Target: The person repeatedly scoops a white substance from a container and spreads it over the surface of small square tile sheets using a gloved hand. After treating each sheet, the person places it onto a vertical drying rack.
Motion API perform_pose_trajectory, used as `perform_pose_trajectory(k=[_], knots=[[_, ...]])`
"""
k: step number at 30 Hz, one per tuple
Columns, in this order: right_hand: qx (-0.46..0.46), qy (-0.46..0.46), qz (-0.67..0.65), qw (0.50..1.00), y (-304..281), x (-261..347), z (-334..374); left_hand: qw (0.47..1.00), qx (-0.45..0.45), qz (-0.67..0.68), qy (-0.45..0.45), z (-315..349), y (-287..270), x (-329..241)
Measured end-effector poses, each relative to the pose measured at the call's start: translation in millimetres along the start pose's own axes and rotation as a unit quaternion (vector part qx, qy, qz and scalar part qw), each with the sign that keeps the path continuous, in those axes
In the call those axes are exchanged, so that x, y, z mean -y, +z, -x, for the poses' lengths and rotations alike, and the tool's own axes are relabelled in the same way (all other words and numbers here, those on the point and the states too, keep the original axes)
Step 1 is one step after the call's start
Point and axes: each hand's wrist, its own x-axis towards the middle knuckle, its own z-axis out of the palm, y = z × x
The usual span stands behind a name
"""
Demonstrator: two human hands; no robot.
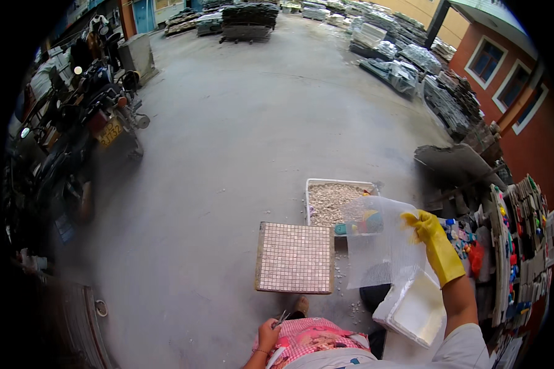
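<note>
My right hand [426, 229], in a yellow rubber glove, is closed on the upper right edge of a translucent mesh sheet [375, 261]. The sheet hangs over part of a white tray of small stone pieces. My left hand [268, 336] is bare and low, near my lap. From its fingers sticks a small dark metal tool [281, 318] with thin prongs; its exact kind is too small to tell. In front of me lies a square board [295, 257] filled with rows of small pinkish-white mosaic tiles.
Beyond the board stands the white tray [307, 200]. A white foam box [385, 313] is tilted by my right side. Stacked boards with colourful bits [505, 246] line the right. Motorcycles [108, 117] are parked at left. Stone stacks [249, 21] stand far back.
</note>
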Motion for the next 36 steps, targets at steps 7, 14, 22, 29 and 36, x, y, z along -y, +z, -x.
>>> perform_pose_trajectory(k=[7,14,22,29,36], knots=[[0.071,0.043,-0.222,0.971,92.7,-117.6,-53.8,0.977,-0.101,0.127,-0.14,1.4,-3.6,7.7],[0.058,0.145,-0.367,0.917,203.8,-209.7,-66.2,0.954,-0.111,0.174,-0.217,2.1,1.0,59.3],[0.037,0.205,-0.396,0.894,257.5,-227.8,-71.0,0.949,-0.076,0.171,-0.252,-0.2,-2.2,60.9],[0.039,0.207,-0.425,0.88,266.5,-232.6,-72.3,0.947,-0.051,0.205,-0.242,-7.5,-8.5,59.5],[0.039,0.184,-0.442,0.877,271.4,-219.7,-63.0,0.944,-0.033,0.227,-0.238,-19.6,-8.3,57.2]])
